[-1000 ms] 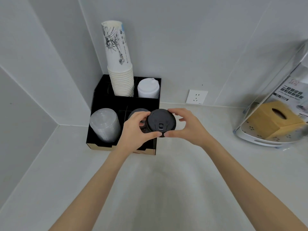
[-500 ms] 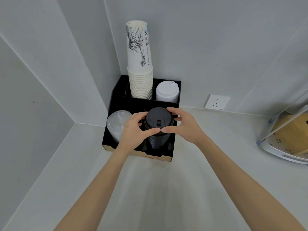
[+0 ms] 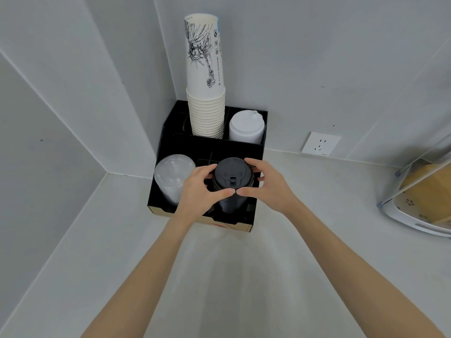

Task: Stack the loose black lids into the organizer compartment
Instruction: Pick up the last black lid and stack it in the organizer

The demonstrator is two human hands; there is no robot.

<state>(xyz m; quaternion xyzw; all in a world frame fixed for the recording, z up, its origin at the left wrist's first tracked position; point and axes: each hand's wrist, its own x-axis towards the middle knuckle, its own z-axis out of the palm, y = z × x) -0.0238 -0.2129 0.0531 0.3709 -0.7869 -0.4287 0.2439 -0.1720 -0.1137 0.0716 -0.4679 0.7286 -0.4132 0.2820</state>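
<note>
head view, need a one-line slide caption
Both hands, left hand and right hand, hold a stack of black plastic lids in the black organizer's front compartment.

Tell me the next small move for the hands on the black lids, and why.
Probably ease both hands apart and let go: the left hand and right hand clasp the black lid stack, which appears seated upright in the organizer front compartment.

Both hands (image 3: 202,189) around black lid stack (image 3: 231,184) in organizer (image 3: 170,132) front compartment.
</note>
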